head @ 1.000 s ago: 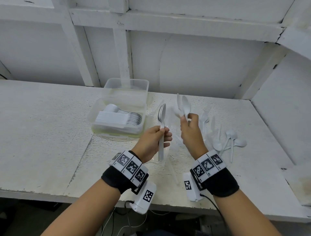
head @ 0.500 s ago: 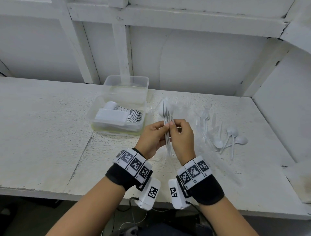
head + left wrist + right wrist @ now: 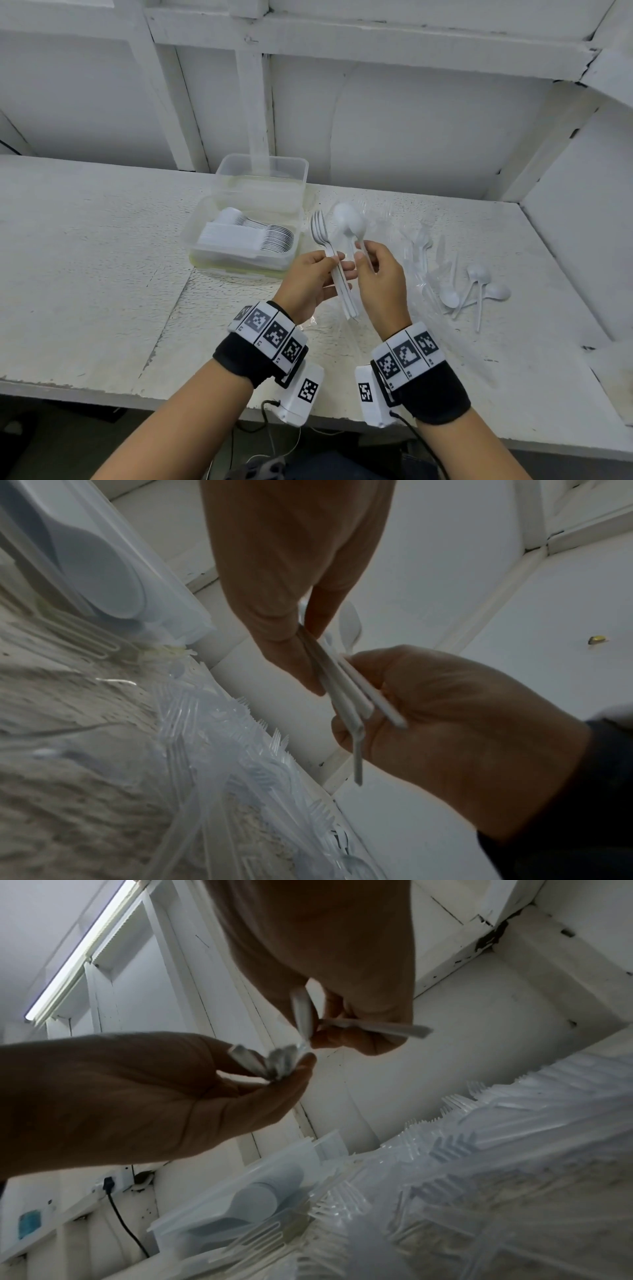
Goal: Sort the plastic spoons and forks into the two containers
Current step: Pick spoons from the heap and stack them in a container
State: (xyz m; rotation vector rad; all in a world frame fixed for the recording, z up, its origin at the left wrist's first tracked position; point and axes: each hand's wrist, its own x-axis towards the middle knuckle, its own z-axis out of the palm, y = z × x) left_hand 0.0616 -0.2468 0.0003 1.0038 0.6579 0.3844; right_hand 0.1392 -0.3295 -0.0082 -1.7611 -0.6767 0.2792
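Observation:
My left hand [image 3: 337, 265] grips several white plastic forks [image 3: 319, 229] by their handles, tines up. Just to its right, my right hand [image 3: 363, 254] pinches two white spoons [image 3: 349, 221] by their stems, bowls up. Both hands hover above the table, nearly touching. In the left wrist view the fork handles [image 3: 346, 696] fan out between my left hand [image 3: 308, 669] and the right palm. In the right wrist view my right hand [image 3: 318, 1039] holds the spoon stems [image 3: 380, 1028]. The near clear container [image 3: 191, 236] holds stacked spoons; the far container [image 3: 262, 161] behind it looks empty.
A clear plastic bag with more forks [image 3: 419, 250] lies on the white table [image 3: 85, 274], to the right of my hands. Three loose spoons [image 3: 478, 286] lie further right. A white wall with beams rises behind, and a side wall [image 3: 582, 222] closes the right.
A second ago my hands were apart, each holding cutlery. They came together on one bundle, and now they have parted slightly, forks in the left and spoons in the right.

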